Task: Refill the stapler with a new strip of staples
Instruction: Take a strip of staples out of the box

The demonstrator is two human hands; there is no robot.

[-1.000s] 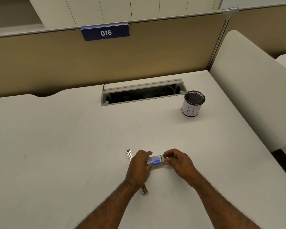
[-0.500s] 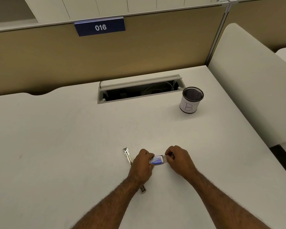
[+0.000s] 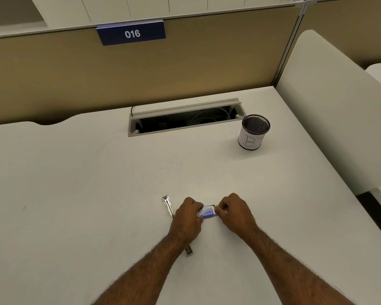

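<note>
A small blue and white staple box (image 3: 207,211) is held just above the white desk (image 3: 75,194) between both hands. My left hand (image 3: 188,215) grips its left end. My right hand (image 3: 233,211) pinches the right end, where the inner tray sticks out a little. A metal stapler (image 3: 168,205) lies opened flat on the desk, running from upper left to lower right under my left hand and wrist. Its far end shows left of my knuckles and its near end (image 3: 189,252) shows below my wrist. No loose staple strip is visible.
A black mesh pen cup (image 3: 253,133) with a white label marked "B" stands at the back right. An open cable tray slot (image 3: 185,118) is set into the desk's rear. A tan partition (image 3: 185,67) with a "016" sign rises behind, and a white divider (image 3: 330,111) runs along the right.
Both hands have stayed on the staple box, and the part of the box showing between them has grown shorter. The head camera shifted slightly. The stapler has not moved.
</note>
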